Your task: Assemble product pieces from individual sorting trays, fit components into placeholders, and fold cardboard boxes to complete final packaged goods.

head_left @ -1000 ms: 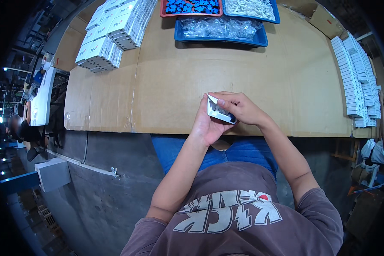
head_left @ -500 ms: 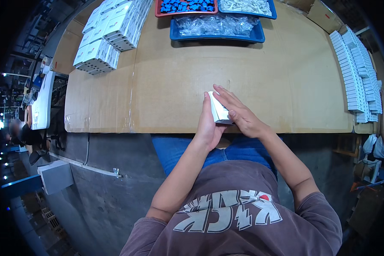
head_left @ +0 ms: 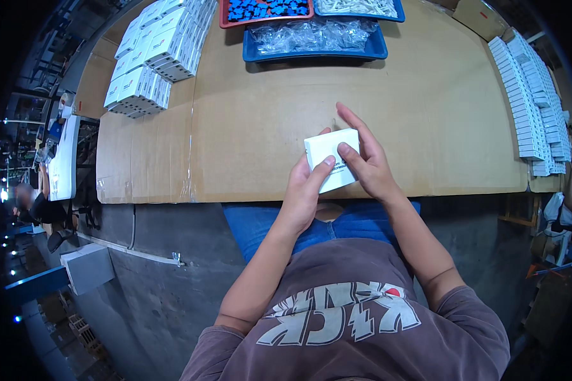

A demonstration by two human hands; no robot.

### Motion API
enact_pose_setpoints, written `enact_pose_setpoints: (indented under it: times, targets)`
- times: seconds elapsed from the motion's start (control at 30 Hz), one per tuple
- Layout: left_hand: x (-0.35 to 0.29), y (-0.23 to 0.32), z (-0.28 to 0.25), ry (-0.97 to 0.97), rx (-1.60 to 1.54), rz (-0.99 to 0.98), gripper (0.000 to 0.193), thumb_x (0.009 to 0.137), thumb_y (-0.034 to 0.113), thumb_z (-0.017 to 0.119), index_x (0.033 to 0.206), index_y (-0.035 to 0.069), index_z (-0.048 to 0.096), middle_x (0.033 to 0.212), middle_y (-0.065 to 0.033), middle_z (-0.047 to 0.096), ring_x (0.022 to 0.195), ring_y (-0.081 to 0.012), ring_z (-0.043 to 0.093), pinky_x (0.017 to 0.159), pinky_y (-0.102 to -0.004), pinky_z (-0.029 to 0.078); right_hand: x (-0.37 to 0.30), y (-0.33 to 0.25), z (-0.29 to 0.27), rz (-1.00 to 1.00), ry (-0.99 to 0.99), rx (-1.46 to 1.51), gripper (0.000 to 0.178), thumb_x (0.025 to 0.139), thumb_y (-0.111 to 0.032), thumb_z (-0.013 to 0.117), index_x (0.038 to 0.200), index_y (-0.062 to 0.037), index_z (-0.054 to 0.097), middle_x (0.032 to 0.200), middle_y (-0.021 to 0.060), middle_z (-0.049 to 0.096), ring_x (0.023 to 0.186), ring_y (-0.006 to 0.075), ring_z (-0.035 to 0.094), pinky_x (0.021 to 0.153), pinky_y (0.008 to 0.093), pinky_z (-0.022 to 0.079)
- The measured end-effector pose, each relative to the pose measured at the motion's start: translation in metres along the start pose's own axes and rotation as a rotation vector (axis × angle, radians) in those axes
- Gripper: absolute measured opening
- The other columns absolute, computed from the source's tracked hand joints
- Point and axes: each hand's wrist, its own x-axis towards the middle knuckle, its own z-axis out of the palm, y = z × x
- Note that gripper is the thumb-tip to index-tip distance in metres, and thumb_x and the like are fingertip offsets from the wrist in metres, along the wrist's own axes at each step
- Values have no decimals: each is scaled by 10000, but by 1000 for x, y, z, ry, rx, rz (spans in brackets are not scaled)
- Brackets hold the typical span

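A small white cardboard box (head_left: 324, 147) with dark print is held over the near edge of the table, its broad face turned up. My left hand (head_left: 305, 188) grips it from the left, thumb on the face and the other fingers mostly hidden behind. From the right, my right hand (head_left: 370, 166) presses its thumb on the same face, while its index finger stretches out past the box's far corner. Whatever the box contains is hidden.
Stacked white boxes (head_left: 152, 60) stand at the far left, and more piled boxes (head_left: 521, 101) line the right edge. At the back are a red tray (head_left: 265, 21) of blue parts, a blue tray (head_left: 314, 57) of clear plastic bags and another blue tray (head_left: 394, 18) of white pieces.
The box has turned between my hands, from mostly covered by both palms to its broad printed face showing upward. Both thumbs now lie on that face. The view has shifted slightly.
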Motion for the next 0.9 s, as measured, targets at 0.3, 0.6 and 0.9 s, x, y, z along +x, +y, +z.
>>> enact_pose_setpoints:
  times: [0.3,0.6,0.9]
  targets:
    - [-12,10,-6,-34,339,245,486,1019,181,708,1440,-15,566,1290,-103,670,1177,-162,629,1007,-331,520,-12,0,-27,127,-52,187,307,967,-131,771,1217,22,679,1043,36,716,945,77,646,855,251,528]
    - [-9,7,-9,-47,309,276,483,1020,189,713,1425,-39,583,1297,-93,679,1163,-153,635,1023,-311,507,-9,-9,-19,111,-82,94,327,966,-112,767,1239,30,657,1178,103,706,1081,137,660,958,282,537]
    - [-3,-5,-23,145,114,231,506,1041,195,655,1485,5,502,1406,-119,605,1306,-181,565,1108,-345,440,-9,6,-16,72,-80,174,448,862,33,811,1238,-6,571,1214,83,617,1175,162,623,1040,311,519]
